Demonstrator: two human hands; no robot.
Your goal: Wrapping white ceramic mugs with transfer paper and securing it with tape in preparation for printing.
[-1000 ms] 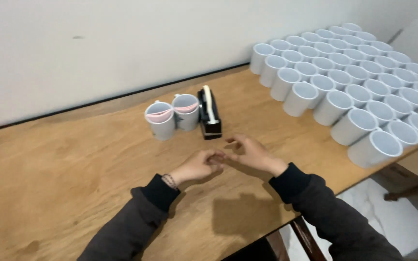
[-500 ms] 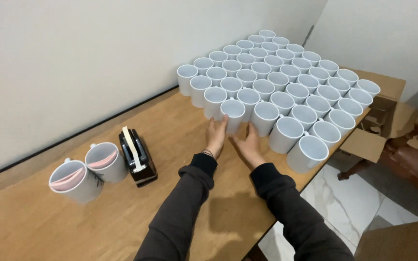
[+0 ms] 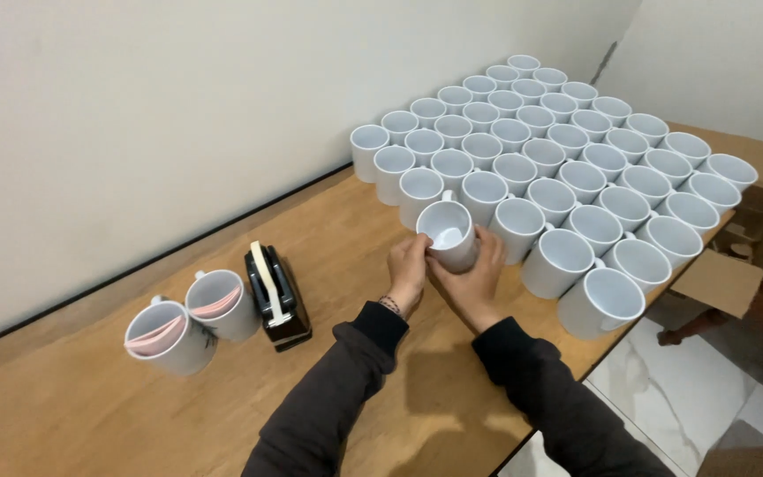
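1. The left hand [image 3: 408, 269] and the right hand [image 3: 479, 281] both have their grip clamped on one white mug [image 3: 449, 234].
2. This mug is just beside the near corner of the block of white mugs [image 3: 567, 168] on the worktop [image 3: 72, 415], maybe slightly lifted.
3. A black tape dispenser [image 3: 275, 296] and two mugs with pink lining [image 3: 192, 322] stand well apart from the block, on the left hand's side.

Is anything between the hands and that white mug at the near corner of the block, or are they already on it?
Nothing visible is in the way. The left hand and right hand clasp the white mug from both sides, tilted toward the camera. The neighbouring mugs stand close behind and to its right.
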